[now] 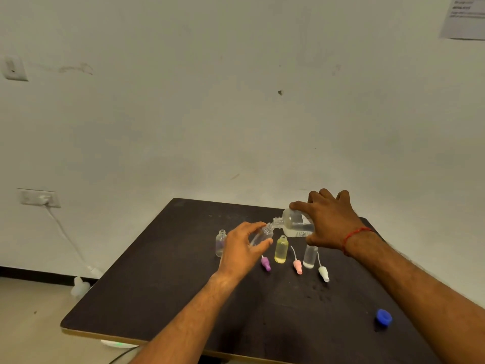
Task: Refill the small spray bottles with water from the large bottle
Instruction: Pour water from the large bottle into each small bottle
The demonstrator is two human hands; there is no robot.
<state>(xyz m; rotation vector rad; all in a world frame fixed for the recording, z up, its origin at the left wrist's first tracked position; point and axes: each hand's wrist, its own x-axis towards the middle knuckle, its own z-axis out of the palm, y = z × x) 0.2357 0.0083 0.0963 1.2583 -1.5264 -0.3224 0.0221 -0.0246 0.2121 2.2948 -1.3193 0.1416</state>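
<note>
Clear plastic, light, prob slick if wet: your left hand (242,245) grips the small spray bottle (262,235) by its body, tilted above the table (162,298). Right hand (330,222) wraps the large bottle (294,223) mid-body, necks touching; keep both grips firm w/o squeezing.

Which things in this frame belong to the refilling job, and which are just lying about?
In the job: large bottle in right hand, tipped to small bottle in left hand; far-left bottle, yellow bottle, clear bottle; purple spray head, pink spray head, white spray head; blue cap; table.

Lying about: wall socket and cable, paper notice, white object on floor.
</note>
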